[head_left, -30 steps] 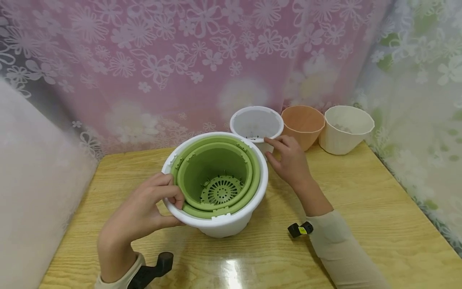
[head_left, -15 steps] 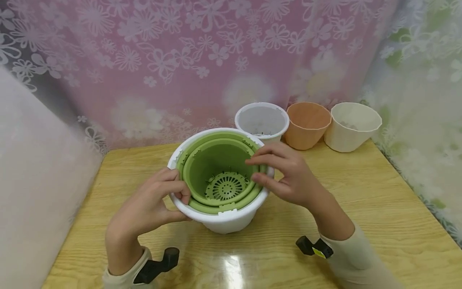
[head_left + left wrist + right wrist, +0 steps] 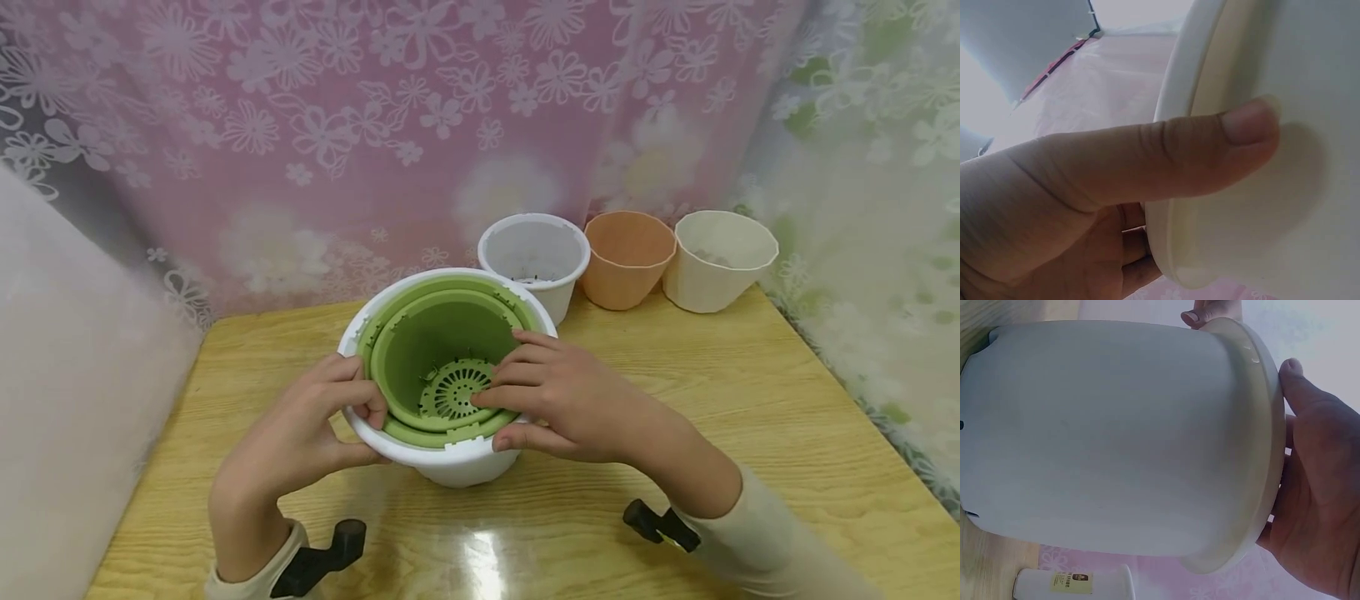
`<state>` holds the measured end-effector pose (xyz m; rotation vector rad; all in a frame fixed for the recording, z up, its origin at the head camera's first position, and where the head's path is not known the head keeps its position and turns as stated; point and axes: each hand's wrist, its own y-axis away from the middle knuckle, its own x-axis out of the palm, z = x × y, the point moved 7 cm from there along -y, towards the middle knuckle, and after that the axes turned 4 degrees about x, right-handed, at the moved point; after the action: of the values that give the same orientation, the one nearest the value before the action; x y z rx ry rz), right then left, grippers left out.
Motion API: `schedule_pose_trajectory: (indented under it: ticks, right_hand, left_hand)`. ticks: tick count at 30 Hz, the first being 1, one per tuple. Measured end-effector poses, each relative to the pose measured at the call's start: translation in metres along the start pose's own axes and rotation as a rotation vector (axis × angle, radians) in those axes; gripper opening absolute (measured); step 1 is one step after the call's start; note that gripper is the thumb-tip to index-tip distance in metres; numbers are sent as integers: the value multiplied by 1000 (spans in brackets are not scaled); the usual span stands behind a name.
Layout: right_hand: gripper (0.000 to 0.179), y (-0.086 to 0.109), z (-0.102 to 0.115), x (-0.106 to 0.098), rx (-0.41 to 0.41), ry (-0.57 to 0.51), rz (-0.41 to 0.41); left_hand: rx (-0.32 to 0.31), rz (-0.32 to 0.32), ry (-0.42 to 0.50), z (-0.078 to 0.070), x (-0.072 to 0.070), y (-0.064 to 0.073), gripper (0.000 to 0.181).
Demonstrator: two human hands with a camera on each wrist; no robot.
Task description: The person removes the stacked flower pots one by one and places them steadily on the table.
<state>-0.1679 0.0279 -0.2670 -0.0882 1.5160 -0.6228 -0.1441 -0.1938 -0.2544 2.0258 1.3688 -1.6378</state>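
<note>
Gripping the big white pot [image 3: 457, 469] with curled left hand [image 3: 307, 425], with right hand [image 3: 558, 400] loosely spread across its rim — without evident grip. Seemingly done nesting green pots [image 3: 450, 329] inside, below the right fingertips — impossible to judge anything remaining.

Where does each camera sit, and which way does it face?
Head: worn on the head, facing forward and down at green pots nested in a white pot; left hand, right hand and sleeves show.
Left wrist: on that wrist, facing the white pot's side; left thumb and some fingers show.
Right wrist: on that wrist, facing the white pot's side, picture turned sideways; right hand and part of left hand show.
Shared: head and right wrist show both hands at the white pot.
</note>
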Motion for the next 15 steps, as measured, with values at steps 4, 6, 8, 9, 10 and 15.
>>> schedule_pose_trajectory:
  ticks: [4,6,8,9,10,15]
  right_hand:
    - [47,0,1,-2,8,5,-1]
    - [46,0,2,-3,9,4,-7]
    - [45,0,2,-4,10,2,-17]
    - [45,-1,2,-4,10,0,-23]
    - [44,0,2,-4,10,-2,-31]
    - [45,3,2,-5,16,-21,-79]
  left_hand:
    - [16,-6,1,-1,0,0,43]
    - [23,-11,2,-1,0,0,42]
    - [31,-17,4,-2,0,0,41]
    - [35,-20,6,-2,0,0,41]
    - [37,-23,6,-2,0,0,40]
    - [51,-26,14,-4,2,-1,40]
